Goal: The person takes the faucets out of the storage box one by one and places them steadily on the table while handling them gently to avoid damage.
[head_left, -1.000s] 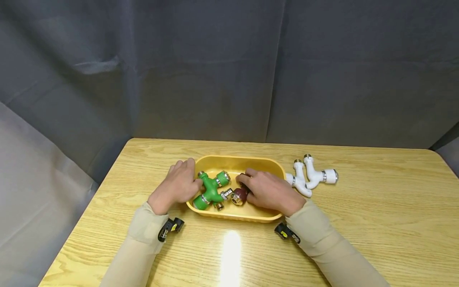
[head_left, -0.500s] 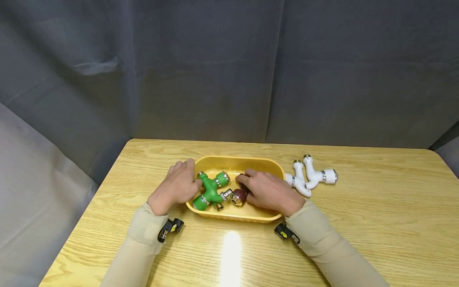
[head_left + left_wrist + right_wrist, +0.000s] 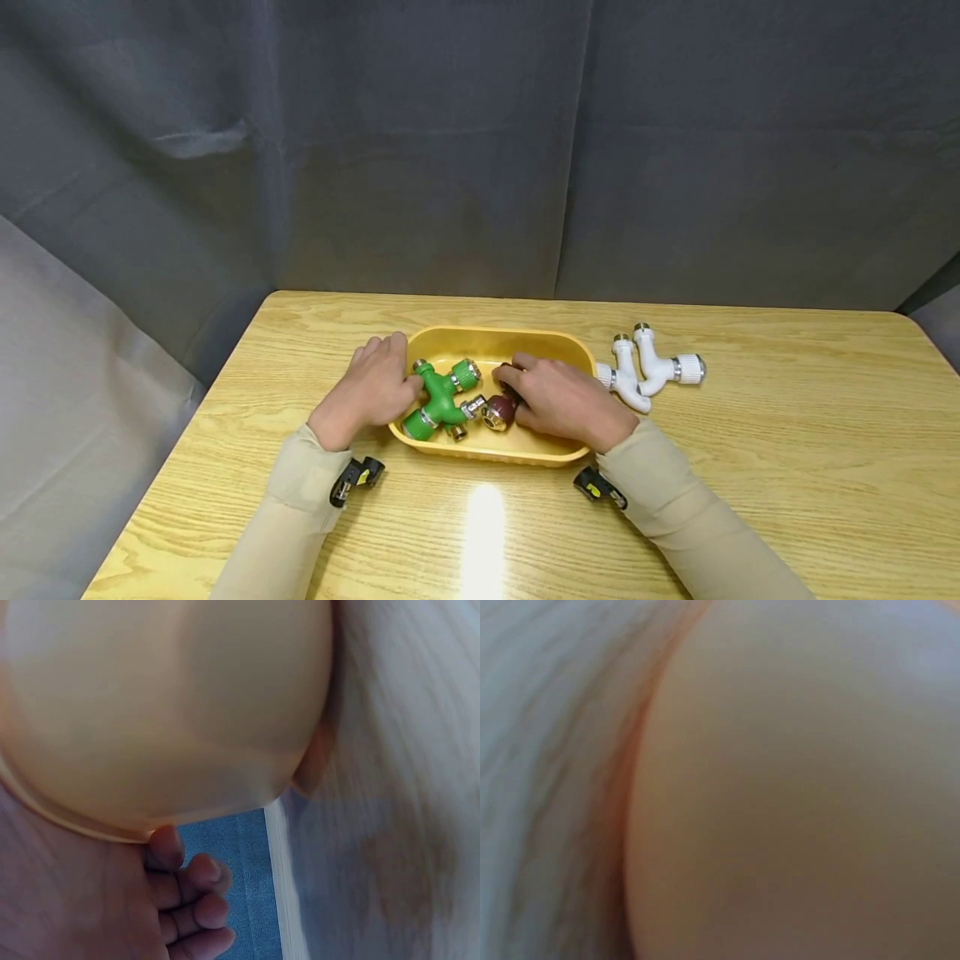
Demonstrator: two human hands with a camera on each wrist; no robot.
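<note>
A yellow plastic tub [image 3: 487, 455] stands on the table. My left hand [image 3: 371, 383] grips its left end, thumb at the rim; in the left wrist view the fingers [image 3: 191, 919] curl outside the wall. Inside the tub on the left lie green taps [image 3: 438, 400], overlapping, with ribbed green knobs, a chrome nozzle and brass threaded ends. My right hand [image 3: 566, 400] reaches over the right rim and holds a dark red tap [image 3: 501, 411] low in the tub. Its gold-tipped knob shows; the hand hides the rest. The right wrist view shows only the tub's blurred outer wall [image 3: 780, 787].
Just right of the tub, two white taps lie close together on the wooden table [image 3: 787, 433]: one [image 3: 627, 375] by the rim, the other [image 3: 660, 369] with its ribbed knob pointing right. A dark grey curtain [image 3: 420, 167] hangs behind the table's far edge.
</note>
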